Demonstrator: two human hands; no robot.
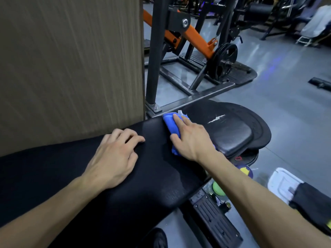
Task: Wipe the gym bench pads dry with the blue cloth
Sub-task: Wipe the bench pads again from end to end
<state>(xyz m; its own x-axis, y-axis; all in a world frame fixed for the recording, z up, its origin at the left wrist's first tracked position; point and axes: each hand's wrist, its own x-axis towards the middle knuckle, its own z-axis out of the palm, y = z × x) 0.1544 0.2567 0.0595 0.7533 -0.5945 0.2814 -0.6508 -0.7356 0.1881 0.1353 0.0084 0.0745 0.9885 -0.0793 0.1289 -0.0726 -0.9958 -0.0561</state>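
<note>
A long black bench pad runs from the lower left up to the middle of the view. Beyond its far end lies a shorter black seat pad with a white tear in its cover. My right hand lies flat on a folded blue cloth and presses it onto the far end of the long pad. My left hand rests palm down on the same pad, nearer to me, with its fingers loosely bent and nothing in it. A faint wet sheen shows on the pad below the cloth.
A tan wall panel stands along the bench's left side. Behind it rises a black and orange machine frame with a weight plate. On the grey floor at the right are a white container, a green ball and the bench's black foot plate.
</note>
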